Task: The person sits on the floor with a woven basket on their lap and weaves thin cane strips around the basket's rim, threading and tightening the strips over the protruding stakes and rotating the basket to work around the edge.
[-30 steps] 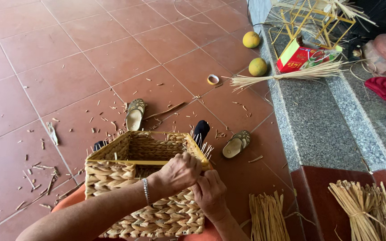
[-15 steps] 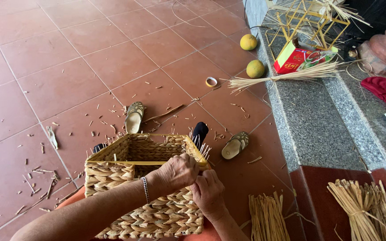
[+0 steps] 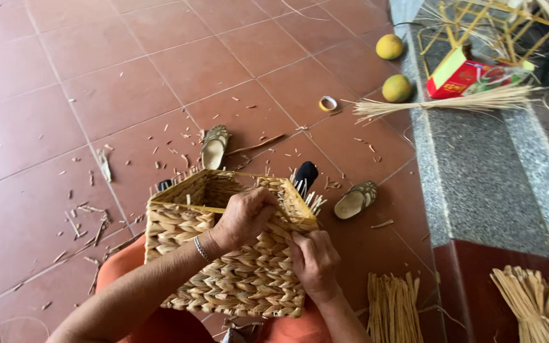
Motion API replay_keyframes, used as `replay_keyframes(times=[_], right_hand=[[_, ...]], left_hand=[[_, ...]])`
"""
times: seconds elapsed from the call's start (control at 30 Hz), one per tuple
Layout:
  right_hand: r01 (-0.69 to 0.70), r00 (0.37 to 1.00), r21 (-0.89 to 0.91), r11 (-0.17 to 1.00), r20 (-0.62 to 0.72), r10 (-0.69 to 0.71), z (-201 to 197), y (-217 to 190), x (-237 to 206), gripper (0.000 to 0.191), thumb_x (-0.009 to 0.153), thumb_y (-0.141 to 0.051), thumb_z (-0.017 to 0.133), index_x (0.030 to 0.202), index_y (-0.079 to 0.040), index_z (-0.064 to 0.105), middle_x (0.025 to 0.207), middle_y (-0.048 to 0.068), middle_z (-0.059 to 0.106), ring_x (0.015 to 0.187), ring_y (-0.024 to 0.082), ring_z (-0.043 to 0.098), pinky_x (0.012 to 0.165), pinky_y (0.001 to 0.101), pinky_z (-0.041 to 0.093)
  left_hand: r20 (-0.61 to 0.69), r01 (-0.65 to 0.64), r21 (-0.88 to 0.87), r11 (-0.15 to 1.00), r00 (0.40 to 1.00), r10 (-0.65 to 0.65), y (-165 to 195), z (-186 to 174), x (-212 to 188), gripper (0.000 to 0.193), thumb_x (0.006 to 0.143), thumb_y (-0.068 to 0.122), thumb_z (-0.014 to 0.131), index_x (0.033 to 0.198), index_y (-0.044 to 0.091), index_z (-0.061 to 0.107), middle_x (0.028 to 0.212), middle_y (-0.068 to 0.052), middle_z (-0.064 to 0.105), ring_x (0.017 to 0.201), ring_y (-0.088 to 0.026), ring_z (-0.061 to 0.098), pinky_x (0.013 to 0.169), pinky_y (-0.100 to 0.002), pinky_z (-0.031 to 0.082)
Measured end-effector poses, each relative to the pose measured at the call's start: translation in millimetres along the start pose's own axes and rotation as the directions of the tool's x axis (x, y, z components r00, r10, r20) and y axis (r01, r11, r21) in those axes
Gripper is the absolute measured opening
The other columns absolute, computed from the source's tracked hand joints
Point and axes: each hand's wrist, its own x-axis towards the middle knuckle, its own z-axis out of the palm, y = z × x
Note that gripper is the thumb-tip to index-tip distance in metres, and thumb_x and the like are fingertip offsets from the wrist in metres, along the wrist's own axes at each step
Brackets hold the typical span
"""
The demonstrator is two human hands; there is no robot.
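The fingers of the left hand curled over the rim of the rectangular woven straw basket, so their tips were hidden inside it. The right hand pressed against the basket's front corner, and its fingertips could not be made out against the weave. The basket's underside and the lap beneath it were covered. Both forearms ran off the bottom edge. The bundle of tan reed strips beside the right wrist was cut off below, as was the larger sheaf of dry straw at the lower right corner. The yellow bamboo frame was clipped by the top edge.
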Motion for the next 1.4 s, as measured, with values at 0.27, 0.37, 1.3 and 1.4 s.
replay_keyframes(times=[0.27,0.37,1.3,1.4], right_hand=[[0.023,0.999,0.023,0.999,0.025,-0.023,2.3,1.9,1.2,0.020,0.086,-0.006,0.079,0.100,-0.005,0.064,0.078,0.007,0.056,0.072,0.024,0.060,0.059,0.0373,0.053],[0.025,0.999,0.025,0.999,0.030,-0.026,3.2,2.3,1.0,0.020,0.086,-0.006,0.079,0.101,-0.005,0.065,0.077,0.006,0.055,0.071,0.023,0.060,0.058,0.0356,0.054],[-0.033,0.988,0.234,0.972,0.153,-0.003,-14.3,-22.6,74.9,0.008,0.094,-0.011,0.073,0.101,-0.007,0.070,0.107,0.004,0.069,0.111,0.022,0.061,0.102,0.0387,0.042],[0.018,0.975,0.123,0.992,0.218,-0.045,-39.3,-29.4,69.5,0.009,0.086,-0.013,0.075,0.085,-0.007,0.069,0.085,0.001,0.067,0.086,0.018,0.062,0.095,0.0469,0.039]], left_hand=[[-0.134,0.200,-0.526,0.826,0.940,-0.313,-2.7,-1.4,-37.5,0.013,0.092,-0.002,0.067,0.101,0.007,0.064,0.097,-0.001,0.070,0.092,-0.009,0.070,0.085,-0.028,0.063],[-0.063,0.324,-0.646,0.691,0.880,-0.471,4.0,-3.9,-39.3,0.011,0.095,-0.002,0.067,0.103,0.006,0.066,0.098,-0.002,0.069,0.092,-0.010,0.067,0.086,-0.028,0.060],[0.254,-0.068,0.005,0.998,0.965,0.065,-10.9,-36.1,-3.8,0.030,0.092,0.003,0.064,0.121,0.006,0.068,0.101,-0.011,0.076,0.095,-0.029,0.075,0.084,-0.040,0.060],[0.369,0.037,0.051,0.998,0.928,-0.053,-18.2,-27.1,6.1,0.020,0.094,0.013,0.067,0.113,0.011,0.075,0.095,-0.010,0.078,0.085,-0.025,0.076,0.078,-0.038,0.060]])
